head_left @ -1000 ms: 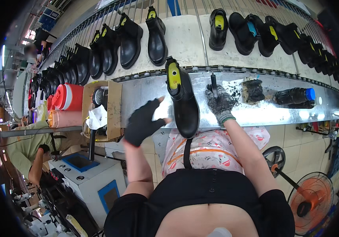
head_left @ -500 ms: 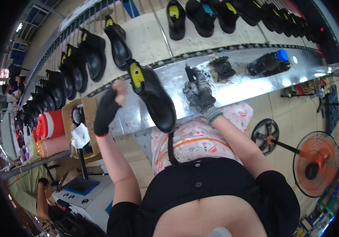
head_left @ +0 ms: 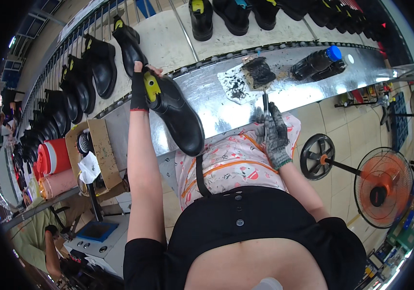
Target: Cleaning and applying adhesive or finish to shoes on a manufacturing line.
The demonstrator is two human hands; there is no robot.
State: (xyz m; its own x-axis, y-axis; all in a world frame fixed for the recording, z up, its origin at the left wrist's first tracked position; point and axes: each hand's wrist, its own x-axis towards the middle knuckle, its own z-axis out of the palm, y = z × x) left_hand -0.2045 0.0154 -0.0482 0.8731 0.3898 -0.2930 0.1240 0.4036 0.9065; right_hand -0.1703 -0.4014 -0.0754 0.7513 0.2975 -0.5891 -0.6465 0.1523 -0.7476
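Observation:
A black ankle boot (head_left: pixel 180 116) with a yellow piece in its opening lies tilted across the metal ledge, toe toward me. My left hand (head_left: pixel 142 84), in a black fingerless glove, is closed around the boot's collar. My right hand (head_left: pixel 272 130), in a stained grey knit glove, holds a slim dark-handled tool (head_left: pixel 266 102) upright. The tool's far end meets or overlaps the near edge of a blackened, sponge-like block (head_left: pixel 260 72); its tip is hard to make out. Beside the block lies a white sheet with black stains (head_left: pixel 233 86).
Dark bottles, one with a blue cap (head_left: pixel 332 53), lie right of the block. Black boots (head_left: pixel 103 72) line the conveyor (head_left: pixel 163 38) beyond the ledge. At left are a cardboard box (head_left: pixel 105 154) and a red jug (head_left: pixel 55 157). A fan (head_left: pixel 381 188) stands at right.
My left hand has come up to the boot's collar and closed on it. The right hand has drawn back toward me with the tool, uncovering the stained white sheet. The view has shifted slightly.

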